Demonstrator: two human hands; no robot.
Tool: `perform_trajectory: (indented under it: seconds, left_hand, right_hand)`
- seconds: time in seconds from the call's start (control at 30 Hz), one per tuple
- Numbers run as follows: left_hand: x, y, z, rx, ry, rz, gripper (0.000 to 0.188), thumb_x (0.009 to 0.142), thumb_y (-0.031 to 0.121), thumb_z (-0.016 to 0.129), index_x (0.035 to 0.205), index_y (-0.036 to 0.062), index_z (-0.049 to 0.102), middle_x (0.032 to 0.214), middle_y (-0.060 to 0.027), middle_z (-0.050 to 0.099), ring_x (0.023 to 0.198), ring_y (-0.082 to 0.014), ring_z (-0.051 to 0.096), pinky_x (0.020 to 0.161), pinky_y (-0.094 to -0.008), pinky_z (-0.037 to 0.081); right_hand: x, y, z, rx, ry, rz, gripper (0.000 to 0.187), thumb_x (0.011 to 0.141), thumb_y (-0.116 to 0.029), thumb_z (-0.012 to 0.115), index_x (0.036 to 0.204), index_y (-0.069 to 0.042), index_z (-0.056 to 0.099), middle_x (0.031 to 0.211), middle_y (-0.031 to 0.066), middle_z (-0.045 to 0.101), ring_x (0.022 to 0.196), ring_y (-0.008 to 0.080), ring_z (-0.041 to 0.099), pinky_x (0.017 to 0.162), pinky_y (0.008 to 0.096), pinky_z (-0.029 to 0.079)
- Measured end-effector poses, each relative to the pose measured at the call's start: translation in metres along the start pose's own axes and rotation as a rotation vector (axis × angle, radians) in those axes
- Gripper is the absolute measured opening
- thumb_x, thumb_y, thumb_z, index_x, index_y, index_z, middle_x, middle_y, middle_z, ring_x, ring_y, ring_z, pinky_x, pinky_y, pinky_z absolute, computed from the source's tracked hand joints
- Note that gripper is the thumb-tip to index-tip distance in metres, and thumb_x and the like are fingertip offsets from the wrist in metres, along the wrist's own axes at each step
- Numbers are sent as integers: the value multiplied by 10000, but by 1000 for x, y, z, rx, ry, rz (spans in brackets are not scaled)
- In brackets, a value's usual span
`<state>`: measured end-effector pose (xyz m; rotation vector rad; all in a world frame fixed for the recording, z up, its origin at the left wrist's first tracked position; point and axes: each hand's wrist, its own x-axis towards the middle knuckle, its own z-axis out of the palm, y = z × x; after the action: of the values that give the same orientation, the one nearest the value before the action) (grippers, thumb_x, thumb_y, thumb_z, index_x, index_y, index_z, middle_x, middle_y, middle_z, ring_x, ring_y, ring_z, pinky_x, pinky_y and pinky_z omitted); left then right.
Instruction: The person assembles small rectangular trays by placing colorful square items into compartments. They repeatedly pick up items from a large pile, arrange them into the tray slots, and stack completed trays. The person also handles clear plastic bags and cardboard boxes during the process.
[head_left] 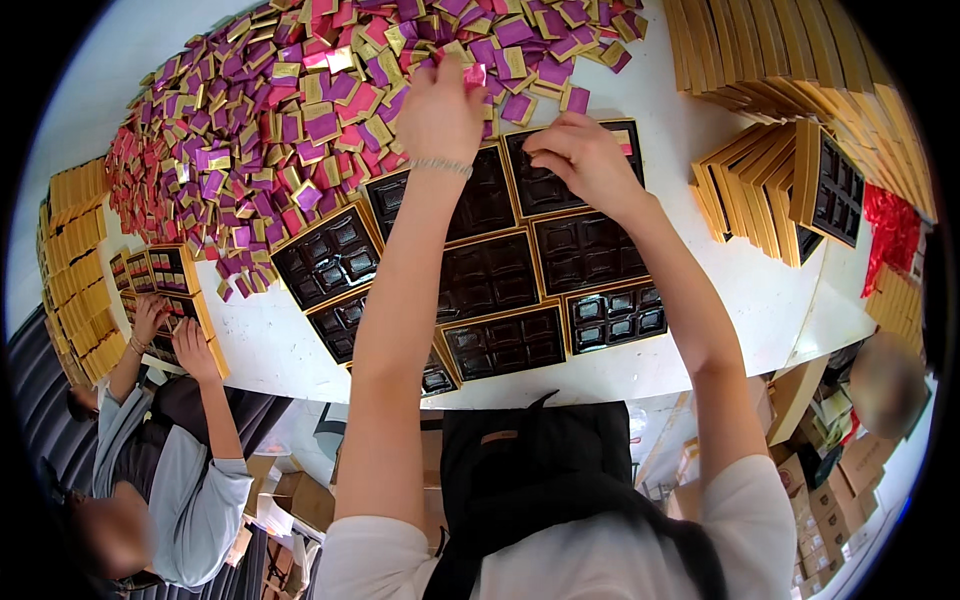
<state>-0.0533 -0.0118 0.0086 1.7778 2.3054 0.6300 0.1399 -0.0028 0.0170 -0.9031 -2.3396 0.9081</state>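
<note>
A big heap of small flat wrapped chocolates (pixel 322 127), gold with purple or pink bands, spreads over the far side of the table. My left hand (pixel 442 115) reaches to its near edge, thumb and fingers closed about a pink wrapped chocolate (pixel 474 75). Several gold-edged boxes with dark compartmented trays (pixel 490 276) lie side by side in front of me. Over the far right box (pixel 537 188) is my right hand (pixel 585 155), its fingertips pinched together above the compartments; what they hold is hidden. One red-banded chocolate (pixel 625 141) sits in that box's far right corner.
Stacked gold boxes (pixel 790 50) stand at the far right, with leaning trays (pixel 835 190) and red wrapping (pixel 890 240) beside them. At left, a co-worker's hands (pixel 190 345) work over partly filled boxes, next to more stacks (pixel 80 270). The table's curved edge (pixel 560 398) runs near my body.
</note>
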Motion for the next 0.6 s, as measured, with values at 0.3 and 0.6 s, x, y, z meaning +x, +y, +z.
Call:
perform_trajectory:
  seconds: [0.3,0.6]
  left_hand:
    - [8,-42,7,-449,-4,23,191,769,39,744,928,30,640,912,-103,668,763,-169,667,673,-263,521]
    - [-34,-53,-17,-1141,-115,49,220,751,-69,740,936,-8,639,1165,-85,579,925,-123,634,783,-244,570]
  right_hand:
    - [-46,-20,27,-427,-135,2,622,803,-281,684,1344,-58,474,1433,67,444,1353,261,382,1112,470,302]
    - [-39,-20,26,-624,-300,-25,732,877,-541,486,1464,-125,349,1528,23,324,1421,174,273,1149,575,141]
